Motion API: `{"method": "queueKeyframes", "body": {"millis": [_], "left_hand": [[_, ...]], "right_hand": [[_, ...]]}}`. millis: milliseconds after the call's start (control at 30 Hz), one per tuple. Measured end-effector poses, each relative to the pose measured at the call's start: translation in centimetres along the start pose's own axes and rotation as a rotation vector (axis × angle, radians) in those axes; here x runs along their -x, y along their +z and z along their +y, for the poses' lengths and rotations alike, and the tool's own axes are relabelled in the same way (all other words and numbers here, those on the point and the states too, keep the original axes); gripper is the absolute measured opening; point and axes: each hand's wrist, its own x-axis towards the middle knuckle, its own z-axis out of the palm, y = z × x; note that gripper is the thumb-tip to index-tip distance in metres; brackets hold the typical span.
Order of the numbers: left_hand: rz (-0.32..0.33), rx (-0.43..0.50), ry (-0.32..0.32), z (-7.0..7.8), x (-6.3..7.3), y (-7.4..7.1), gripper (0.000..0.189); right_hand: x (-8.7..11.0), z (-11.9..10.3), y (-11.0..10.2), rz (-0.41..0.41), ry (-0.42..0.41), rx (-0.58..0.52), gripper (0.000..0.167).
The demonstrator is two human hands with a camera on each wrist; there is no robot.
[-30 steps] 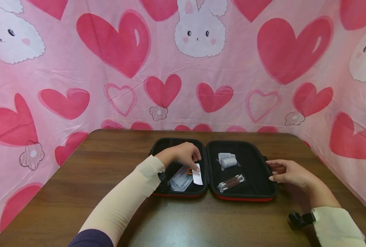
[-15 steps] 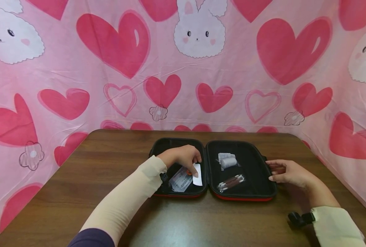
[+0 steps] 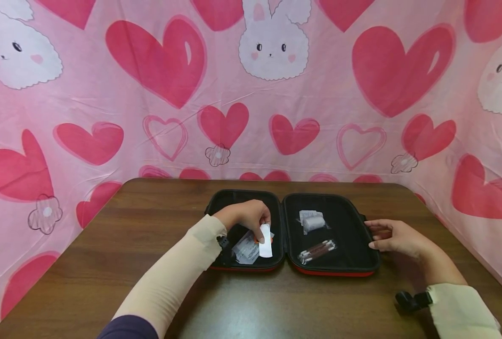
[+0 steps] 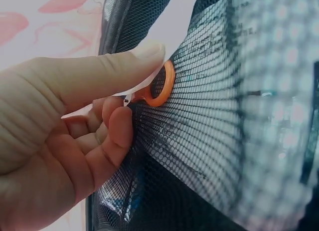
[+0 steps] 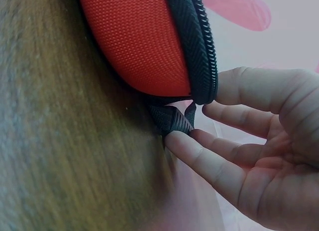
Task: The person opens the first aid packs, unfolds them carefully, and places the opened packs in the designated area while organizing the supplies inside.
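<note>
A black-lined zip case (image 3: 348, 221) with a red shell lies unfolded on the table. Over its left half, my left hand (image 3: 250, 217) pinches a narrow white strip (image 3: 265, 245). In the left wrist view, the thumb lies along the white strip (image 4: 172, 26), and an orange ring handle (image 4: 169, 86) shows just beyond the thumb tip. White printed packets (image 3: 247, 247) lie under mesh (image 4: 214, 101) there. My right hand (image 3: 403, 238) holds the case's right edge. In the right wrist view, its fingers meet the zip rim (image 5: 202, 46) and a black strap (image 5: 172, 120).
The case's right half contains a wrapped white roll (image 3: 313, 222) and a clear packet of brown, white-tipped swabs (image 3: 317, 252). The brown wooden table (image 3: 157, 212) extends to both sides. A pink cloth (image 3: 234, 84) printed with hearts and rabbits hangs behind it.
My left hand has shifted slightly left with the white strip, which now overlaps the orange handle and covers part of the packets. My right hand has stayed at the case edge.
</note>
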Motion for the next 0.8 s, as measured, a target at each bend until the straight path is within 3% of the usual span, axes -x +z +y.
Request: {"method": "queueKeyframes", "body": {"millis": [133, 333, 533, 800], "left_hand": [[0.019, 0.035, -0.012, -0.2, 0.2, 0.0, 0.019], [0.001, 0.223, -0.067, -0.5, 0.5, -0.1, 0.000], [-0.014, 0.401, -0.070, -1.1, 1.2, -1.0, 0.009], [0.028, 0.579, -0.039, -2.2, 3.5, -3.3, 0.018]], "right_hand": [[0.0, -0.1, 0.0, 0.001, -0.004, 0.008, 0.068], [0.0, -0.1, 0.0, -0.004, -0.003, 0.000, 0.069], [0.0, -0.1, 0.0, -0.003, -0.006, 0.002, 0.069], [0.0, 0.0, 0.2, 0.000, 0.009, -0.016, 0.070]]}}
